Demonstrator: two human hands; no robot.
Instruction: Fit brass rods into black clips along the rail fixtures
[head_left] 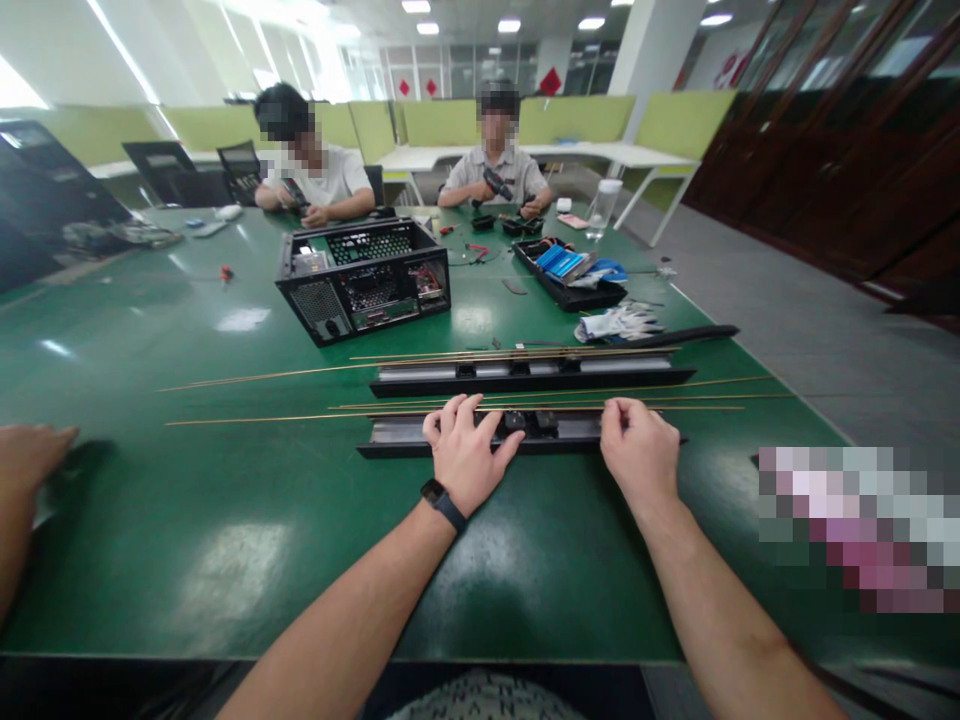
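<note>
My left hand (469,455), with a dark watch on its wrist, rests over the near black-and-silver rail (397,432). Its fingers are spread, with the thumb and index beside small black blocks (541,424) in the rail's channel. Toward the rail's right end, my right hand (639,445) has its fingertips pinched together at a thin brass-coloured rod (285,418). How many rods the pinch takes in is hidden. Just beyond lies a similar far rail (536,382) with black blocks inside and more thin rods (262,378) along it.
An open black computer case (367,280) stands on the green table (187,480). A black tray (574,285) holds blue items, with white gloves (619,322) nearby. Two people sit opposite, one holding a power drill (497,182). Another person's hand (34,455) reaches in at left.
</note>
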